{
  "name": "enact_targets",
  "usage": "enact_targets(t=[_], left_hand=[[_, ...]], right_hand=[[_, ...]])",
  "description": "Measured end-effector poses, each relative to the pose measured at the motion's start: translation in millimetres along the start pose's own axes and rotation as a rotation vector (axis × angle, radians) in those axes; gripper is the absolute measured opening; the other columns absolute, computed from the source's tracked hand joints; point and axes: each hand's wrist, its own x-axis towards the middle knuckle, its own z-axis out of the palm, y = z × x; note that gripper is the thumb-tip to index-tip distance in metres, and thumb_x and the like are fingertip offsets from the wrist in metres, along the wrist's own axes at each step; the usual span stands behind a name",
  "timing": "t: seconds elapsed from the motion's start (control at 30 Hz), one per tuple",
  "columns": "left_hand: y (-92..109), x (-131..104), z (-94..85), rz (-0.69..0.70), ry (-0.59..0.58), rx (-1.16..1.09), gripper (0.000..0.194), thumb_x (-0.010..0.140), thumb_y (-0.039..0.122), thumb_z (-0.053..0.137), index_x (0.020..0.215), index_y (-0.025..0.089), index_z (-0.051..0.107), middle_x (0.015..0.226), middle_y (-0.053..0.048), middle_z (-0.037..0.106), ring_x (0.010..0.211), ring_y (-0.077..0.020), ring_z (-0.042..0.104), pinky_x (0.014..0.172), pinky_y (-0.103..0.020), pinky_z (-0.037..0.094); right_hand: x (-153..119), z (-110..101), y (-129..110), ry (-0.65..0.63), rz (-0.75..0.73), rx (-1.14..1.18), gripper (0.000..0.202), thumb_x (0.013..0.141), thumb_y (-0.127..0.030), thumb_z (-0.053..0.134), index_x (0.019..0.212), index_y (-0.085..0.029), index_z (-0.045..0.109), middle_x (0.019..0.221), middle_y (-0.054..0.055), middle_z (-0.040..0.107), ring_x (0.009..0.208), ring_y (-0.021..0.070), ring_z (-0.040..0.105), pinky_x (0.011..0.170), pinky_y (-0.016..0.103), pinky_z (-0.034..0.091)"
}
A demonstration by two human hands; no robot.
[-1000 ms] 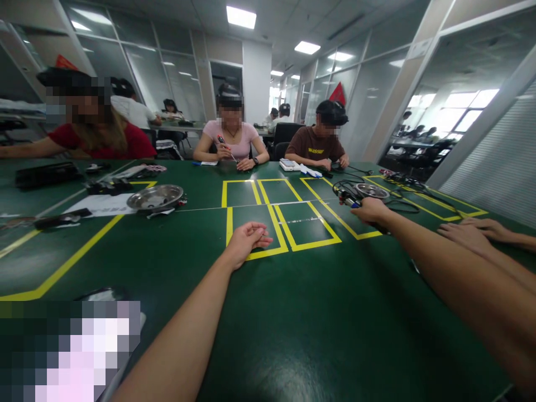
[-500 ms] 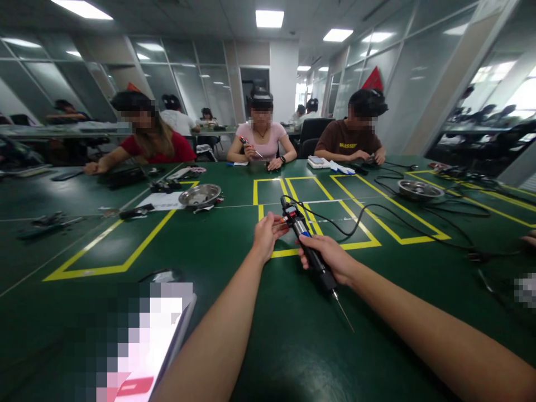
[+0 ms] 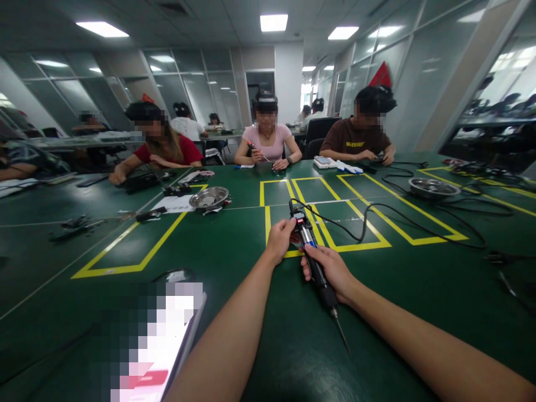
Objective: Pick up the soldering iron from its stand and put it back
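A black and silver electric screwdriver [image 3: 317, 270] slants over the green table, its long thin bit aimed down toward me and its cord leaving the far end. My right hand [image 3: 329, 265] is closed around the middle of its body, by a blue band. At the far, cord end, my left hand [image 3: 281, 240] grips the tool with the thumb laid on its side near a small red-lit spot. The left fingers are partly hidden behind the tool.
Yellow tape frames [image 3: 268, 223] mark the green table [image 3: 226, 245]. Metal bowls stand left [image 3: 209, 197] and right [image 3: 433, 188]. A black cord [image 3: 419, 219] loops rightward. A blurred bright screen [image 3: 167, 340] lies at near left. Several people sit across the table.
My left hand has closed from spread fingers beside the screwdriver's cord end to a grip with the thumb on it. The view has shifted slightly, with the scene sliding right.
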Motion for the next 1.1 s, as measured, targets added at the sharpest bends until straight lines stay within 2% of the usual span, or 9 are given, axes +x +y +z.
enact_targets(t=[0.3, 0.6, 0.87, 1.1], left_hand=[[5.3, 0.4, 3.0, -0.018, 0.044, -0.018, 0.039, 0.079, 0.053, 0.061, 0.071, 0.015, 0.057, 0.058, -0.002, 0.060, 0.049, -0.0139, 0.057, 0.049, -0.025, 0.046], [6.3, 1.0, 2.0, -0.014, 0.064, 0.000, 0.040, 0.079, 0.054, 0.062, 0.067, 0.015, 0.057, 0.057, -0.003, 0.061, 0.049, -0.0141, 0.057, 0.049, -0.025, 0.046], [2.7, 2.4, -3.0, -0.059, -0.100, -0.128, 0.043, 0.079, 0.055, 0.062, 0.083, 0.012, 0.061, 0.072, -0.007, 0.066, 0.059, -0.0151, 0.062, 0.057, -0.027, 0.050], [2.7, 2.4, -5.6, -0.081, -0.140, -0.254, 0.035, 0.079, 0.044, 0.064, 0.090, 0.011, 0.060, 0.081, -0.009, 0.066, 0.065, -0.0182, 0.065, 0.060, -0.030, 0.051]], right_hand=[[0.4, -0.3, -1.7, 0.018, -0.004, 0.017, 0.025, 0.081, -0.038, 0.069, 0.088, -0.015, 0.062, 0.070, 0.005, 0.066, 0.050, 0.0117, 0.058, 0.047, 0.023, 0.051], [1.3, -2.2, -1.8, 0.023, -0.021, 0.011, 0.025, 0.080, -0.039, 0.069, 0.086, -0.016, 0.061, 0.069, 0.004, 0.066, 0.049, 0.0117, 0.057, 0.046, 0.024, 0.051], [1.0, -5.1, -1.7, 0.026, -0.044, 0.010, 0.027, 0.081, -0.040, 0.068, 0.088, -0.016, 0.061, 0.069, 0.004, 0.066, 0.049, 0.0110, 0.057, 0.045, 0.022, 0.050], [0.6, -6.3, -2.3, 0.027, -0.054, 0.025, 0.029, 0.082, -0.041, 0.067, 0.090, -0.014, 0.061, 0.069, 0.004, 0.065, 0.048, 0.0104, 0.057, 0.045, 0.022, 0.049]])
